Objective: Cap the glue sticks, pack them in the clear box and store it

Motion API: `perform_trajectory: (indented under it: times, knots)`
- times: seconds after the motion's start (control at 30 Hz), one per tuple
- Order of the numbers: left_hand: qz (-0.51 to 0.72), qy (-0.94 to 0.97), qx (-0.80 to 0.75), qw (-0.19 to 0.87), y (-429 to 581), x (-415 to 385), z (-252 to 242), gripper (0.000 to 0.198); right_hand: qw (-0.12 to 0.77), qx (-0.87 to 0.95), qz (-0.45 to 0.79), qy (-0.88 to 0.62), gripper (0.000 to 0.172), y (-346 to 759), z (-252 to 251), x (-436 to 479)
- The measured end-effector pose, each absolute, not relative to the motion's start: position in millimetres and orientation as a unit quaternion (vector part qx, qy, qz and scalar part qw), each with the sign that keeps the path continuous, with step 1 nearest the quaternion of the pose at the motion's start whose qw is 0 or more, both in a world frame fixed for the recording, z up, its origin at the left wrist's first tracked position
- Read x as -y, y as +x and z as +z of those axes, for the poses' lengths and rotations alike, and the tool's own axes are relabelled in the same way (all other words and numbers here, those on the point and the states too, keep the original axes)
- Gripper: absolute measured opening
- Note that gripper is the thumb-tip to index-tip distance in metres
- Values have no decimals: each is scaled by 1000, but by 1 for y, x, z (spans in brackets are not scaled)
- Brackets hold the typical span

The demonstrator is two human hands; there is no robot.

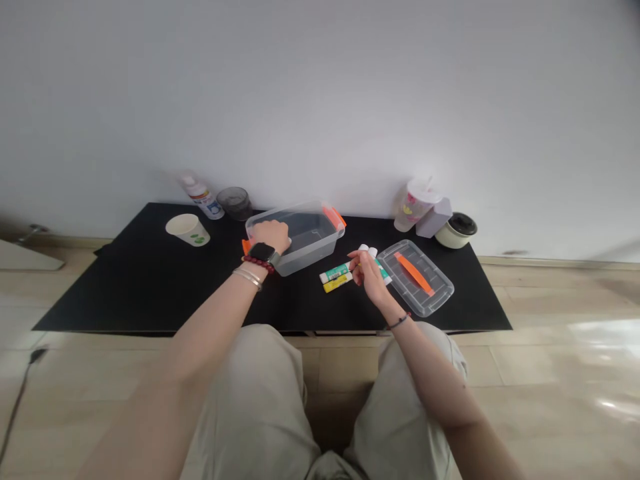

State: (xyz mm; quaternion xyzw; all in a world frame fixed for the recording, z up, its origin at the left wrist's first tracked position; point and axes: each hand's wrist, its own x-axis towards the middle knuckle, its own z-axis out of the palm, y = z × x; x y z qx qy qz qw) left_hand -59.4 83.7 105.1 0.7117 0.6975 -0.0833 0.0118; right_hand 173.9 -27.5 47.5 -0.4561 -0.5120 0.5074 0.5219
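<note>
At the far left of the black tabletop [103,303], a white paper cup with a green print [187,230] lies on its side. Behind it, a white spray bottle with a red-banded label [203,198] stands tilted beside a smoky dark glass tumbler [235,203]. Near the middle, a clear plastic storage box with orange clips [310,233] is set at an angle. Its near rim is grasped by the left hand [270,235], with the fingers curled over the wall. A flat yellow-and-white tube [337,283] is placed just right of the box. A green-and-white tube [334,272] runs beside it towards the right hand [370,275]; whether it is held or only lying there cannot be told. White tube caps [367,250] are pinched upright in the right fingers [361,257], though how many tubes are held is unclear. Just beyond lies a clear plastic lid with an orange strap handle [415,277]. Behind it are a frosted cup with a straw [415,203], a lilac carton [434,217] and a cream pot with a black top [456,230].

The pinched tubes could be dropped if the light fingertip hold loosens. The lid could be knocked by the right hand, and the box might slide if pushed sideways.
</note>
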Motion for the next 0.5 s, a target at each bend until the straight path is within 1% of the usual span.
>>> perform_trajectory:
  times: [0.07,0.2,0.27,0.4,0.47,0.5]
  knots:
    - [-105,723,-683,-1,-55,-85,99,34,516,519,502,-460,51,174,48,28]
    - [-128,747,-652,18,-52,-90,94,39,510,527,500,-460,50,173,48,29]
    - [-148,762,-629,42,-53,-95,92,39,511,531,500,-456,49,174,49,30]
    - [-184,769,-605,92,-57,-107,85,29,510,538,499,-450,48,175,48,30]
    - [-175,764,-607,132,-61,-111,77,32,505,541,498,-451,48,176,48,30]
    - [-143,766,-607,160,-64,-112,72,36,503,544,498,-451,48,176,47,30]
